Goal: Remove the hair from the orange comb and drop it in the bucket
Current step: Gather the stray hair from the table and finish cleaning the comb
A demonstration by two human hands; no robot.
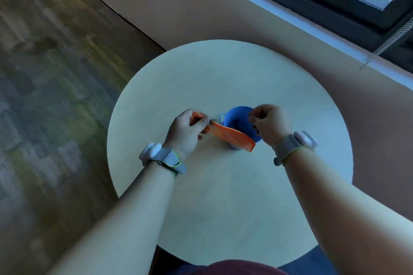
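**Hair drop over bucket: keep the pinch till it's past the rim**

Left hand (186, 131) grips the orange comb (232, 136) by its handle end, fingers curled round it; comb runs out toward 4 o'clock, its far end in front of the blue bucket (237, 116), which sits near desk (223, 73) centre. Right hand (269, 125) hovers over the bucket's 3 o'clock rim w/ fingers curled, tips together. I judge it's pinching hair, but strands too fine to see, so can't confirm. A dark wisp shows by the left thumb, prob. hair left in the teeth.

How I'd do it: hold the comb steady, bring the right fingertips inside the rim, then spread them & rub to shed strands. Next pull from teeth base outward.

Count: 1 comb, 1 bucket, 2 hands, 2 wristbands, 1 desk.
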